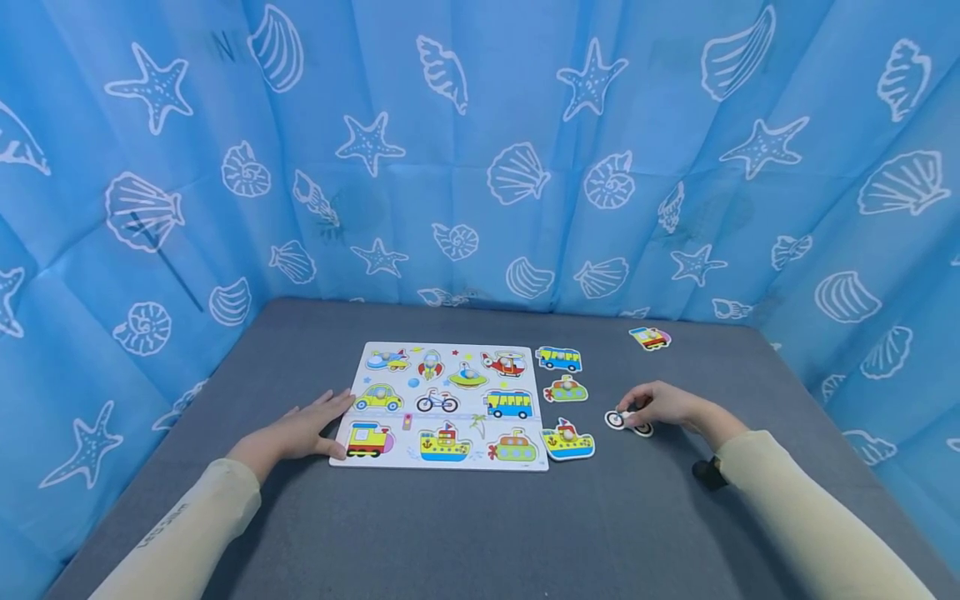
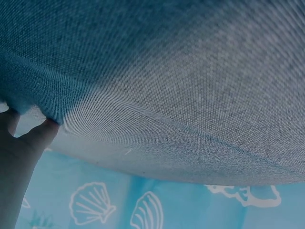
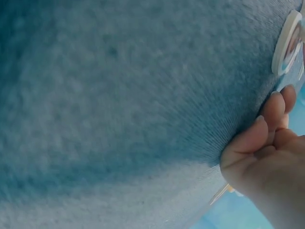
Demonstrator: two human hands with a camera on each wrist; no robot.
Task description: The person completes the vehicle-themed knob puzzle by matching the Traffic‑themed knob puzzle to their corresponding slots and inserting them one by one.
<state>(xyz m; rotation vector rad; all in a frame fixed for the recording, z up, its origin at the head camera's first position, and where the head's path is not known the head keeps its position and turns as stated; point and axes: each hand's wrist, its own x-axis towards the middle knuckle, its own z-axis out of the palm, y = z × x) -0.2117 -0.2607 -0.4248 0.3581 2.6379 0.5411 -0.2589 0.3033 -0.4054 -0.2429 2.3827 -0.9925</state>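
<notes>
Board (image 1: 472, 398) wht w/ multicol vehicle pics (image 1: 378, 397), curtain (image 1: 450, 192) blue w/ wht shells (image 1: 519, 173), table (image 1: 450, 533) grey.

head: soft, even light, mostly sharp | faint shadows near sleeves (image 1: 810, 517) on tabletop (image 1: 480, 525) | left wrist: left hand (image 2: 16, 162) dim against brighter curtain (image 2: 181, 205), tabletop edge bowed | right wrist: near tabletop blurred, upper-left corner dark, shadow band across

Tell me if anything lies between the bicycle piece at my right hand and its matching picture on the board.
Yes: the submarine piece and the boat piece lie on the table between the bicycle piece and the board, with a narrow gap between them. The bicycle picture itself is uncovered.
</notes>
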